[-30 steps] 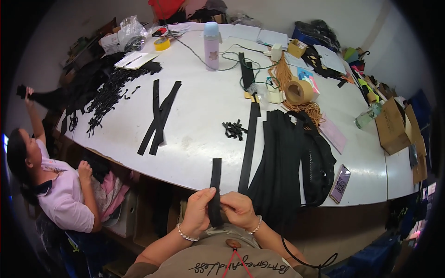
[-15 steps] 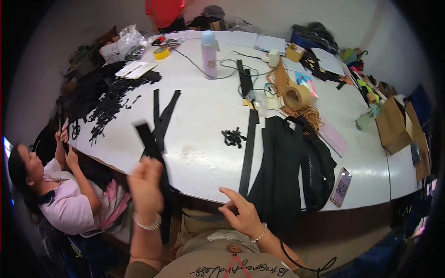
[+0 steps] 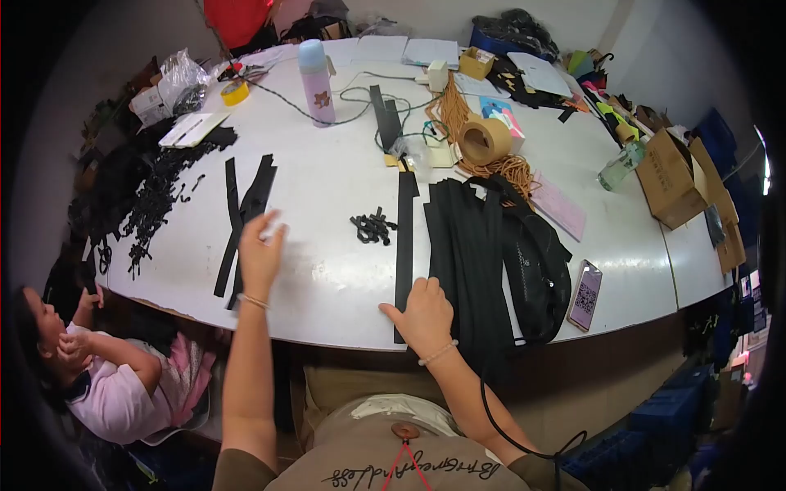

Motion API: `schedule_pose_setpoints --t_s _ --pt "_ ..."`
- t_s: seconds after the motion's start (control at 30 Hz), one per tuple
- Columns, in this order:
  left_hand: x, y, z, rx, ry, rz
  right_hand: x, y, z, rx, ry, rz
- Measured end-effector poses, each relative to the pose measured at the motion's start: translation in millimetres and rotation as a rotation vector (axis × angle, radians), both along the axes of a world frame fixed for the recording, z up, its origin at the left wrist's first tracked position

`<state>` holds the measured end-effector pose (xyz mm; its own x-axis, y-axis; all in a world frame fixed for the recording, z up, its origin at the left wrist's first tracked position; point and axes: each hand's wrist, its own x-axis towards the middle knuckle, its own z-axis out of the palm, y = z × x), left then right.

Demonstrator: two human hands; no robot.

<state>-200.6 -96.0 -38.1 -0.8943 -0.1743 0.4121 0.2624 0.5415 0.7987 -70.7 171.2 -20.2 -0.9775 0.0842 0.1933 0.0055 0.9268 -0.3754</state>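
My left hand [image 3: 260, 260] hovers at the near right side of crossed black fabric strips [image 3: 232, 209], fingers apart and nothing held. My right hand [image 3: 427, 315] rests low at the table's near edge, its fingers bent and its thumb stretched out to the left. Beneath it runs a single long black strip [image 3: 406, 237]. Just to its right lies a thick stack of long black strips [image 3: 471, 254], its near ends hanging over the edge. A small heap of short black looped pieces [image 3: 373, 227] sits between my hands, farther back.
Beyond the stack are a black bag [image 3: 536, 270] and a phone [image 3: 584, 296]. Brown tape [image 3: 483, 141], tan cord [image 3: 449, 106], a bottle [image 3: 316, 86] and a cardboard box [image 3: 671, 180] stand farther off. A co-worker [image 3: 115, 380] sits at the left beside a dark pile [image 3: 155, 196].
My left hand has let go of a black strip, now lying with the others at left. My right hand has moved forward onto the strips' near ends. The view has shifted.
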Motion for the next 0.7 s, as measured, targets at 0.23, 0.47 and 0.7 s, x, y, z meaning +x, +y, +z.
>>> schedule_pose_setpoints --t_s 0.23,0.47,0.7 --pt "96.7 109.9 -1.7 0.273 -0.311 -0.45 -19.9 -1.4 -6.4 0.054 -0.205 -0.072" --pt "92.8 132.9 14.1 0.054 -0.196 -0.499 -8.8 35.0 3.3 -1.03 -0.139 -0.201" --pt "79.8 154.7 83.6 -0.537 0.631 -0.44 50.9 17.0 46.4 -0.777 0.245 0.078"
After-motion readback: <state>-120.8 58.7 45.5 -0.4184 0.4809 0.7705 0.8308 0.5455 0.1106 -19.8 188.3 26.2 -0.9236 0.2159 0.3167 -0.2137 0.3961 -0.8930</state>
